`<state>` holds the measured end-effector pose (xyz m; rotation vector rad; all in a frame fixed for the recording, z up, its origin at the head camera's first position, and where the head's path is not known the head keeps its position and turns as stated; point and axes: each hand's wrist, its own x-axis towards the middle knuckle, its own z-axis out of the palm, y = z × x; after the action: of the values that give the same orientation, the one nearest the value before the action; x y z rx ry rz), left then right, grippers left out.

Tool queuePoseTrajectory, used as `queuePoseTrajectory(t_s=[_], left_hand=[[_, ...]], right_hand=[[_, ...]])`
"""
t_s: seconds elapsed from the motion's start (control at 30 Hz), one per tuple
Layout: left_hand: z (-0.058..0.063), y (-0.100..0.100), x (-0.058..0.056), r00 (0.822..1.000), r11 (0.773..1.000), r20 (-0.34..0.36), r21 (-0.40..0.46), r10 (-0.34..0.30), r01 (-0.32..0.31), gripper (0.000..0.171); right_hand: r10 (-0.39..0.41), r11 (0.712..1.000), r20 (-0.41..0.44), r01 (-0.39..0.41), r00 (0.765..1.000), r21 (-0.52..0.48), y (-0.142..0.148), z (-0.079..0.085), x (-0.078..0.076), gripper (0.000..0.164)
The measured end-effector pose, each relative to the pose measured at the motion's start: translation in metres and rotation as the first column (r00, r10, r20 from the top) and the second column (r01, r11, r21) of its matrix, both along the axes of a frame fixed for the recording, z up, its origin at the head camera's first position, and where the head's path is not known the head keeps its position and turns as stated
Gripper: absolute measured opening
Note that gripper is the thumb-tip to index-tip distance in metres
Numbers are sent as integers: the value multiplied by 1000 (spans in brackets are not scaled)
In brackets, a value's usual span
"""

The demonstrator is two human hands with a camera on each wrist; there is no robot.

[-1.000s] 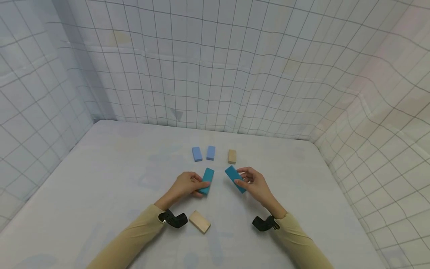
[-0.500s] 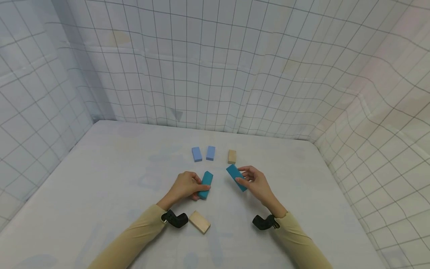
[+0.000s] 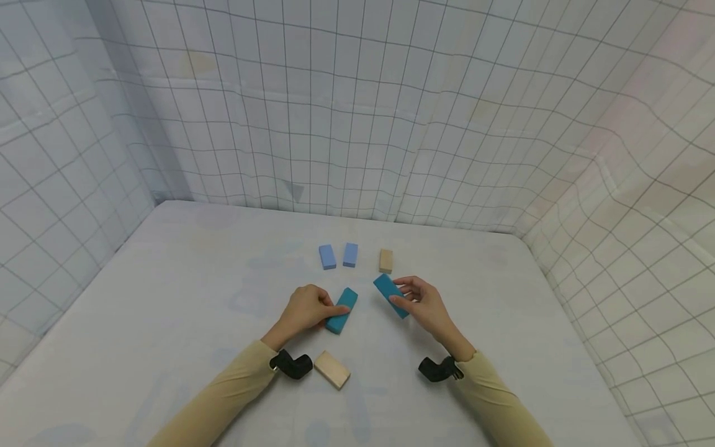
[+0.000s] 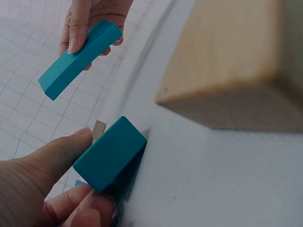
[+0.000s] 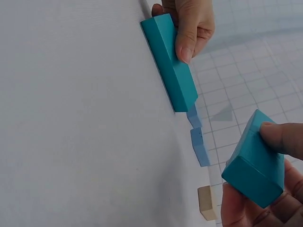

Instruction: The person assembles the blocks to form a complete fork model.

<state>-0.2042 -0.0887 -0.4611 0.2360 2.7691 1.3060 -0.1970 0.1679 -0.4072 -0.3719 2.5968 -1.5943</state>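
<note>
Apparently positioning step: left hand (image 3: 306, 309) pinches teal block (image 3: 339, 320) on or just above worktop (image 3: 480, 285); right hand (image 3: 427, 308) pinches matching block (image 3: 388, 291), raised. Next move likely calls for steady, level lowering.

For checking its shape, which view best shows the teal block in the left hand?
The right wrist view: the teal block shows large, nearly full length. The head view shows it small, from above; the left wrist view, close but foreshortened.

On the white tabletop (image 3: 475, 285), a blue block (image 3: 327, 256) lies beside a second blue block (image 3: 350, 254); a far wooden block (image 3: 386, 260) lies rightward, a near wooden block (image 3: 332, 369) closer. Gridded sheeting (image 3: 357, 124) rises behind.
</note>
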Motion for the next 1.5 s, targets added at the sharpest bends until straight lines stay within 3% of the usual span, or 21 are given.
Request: queuePoseTrajectory(t_s=[0.33,0.67,0.9,1.0,1.13,1.23,1.5], left_hand=[[2,1,-1,994,993,104,114,-19,7,30],[-2,5,1,997,982,79,189,-25,9,27],[-12,7,2,997,956,75,294,-13,-10,29],[-14,7,2,997,945,71,328,-12,-12,30],[-16,7,4,998,932,65,362,-8,-16,32],[-18,7,4,997,919,76,394,-8,-22,33],[-22,8,3,998,906,65,422,-18,-11,31]], right_hand=[[-21,1000,-7,21,1000,1,7,-34,-24,36],[1,1000,-42,-1,999,0,-1,-34,-38,32],[40,999,-86,-38,995,32,-9,-32,-49,32],[68,997,-104,-63,992,51,-18,-16,-43,32],[101,993,-78,-96,992,62,-26,-17,-52,32],[116,991,-47,-112,992,77,-27,-33,-69,31],[158,982,-13,-155,987,111,-40,-36,-80,28]])
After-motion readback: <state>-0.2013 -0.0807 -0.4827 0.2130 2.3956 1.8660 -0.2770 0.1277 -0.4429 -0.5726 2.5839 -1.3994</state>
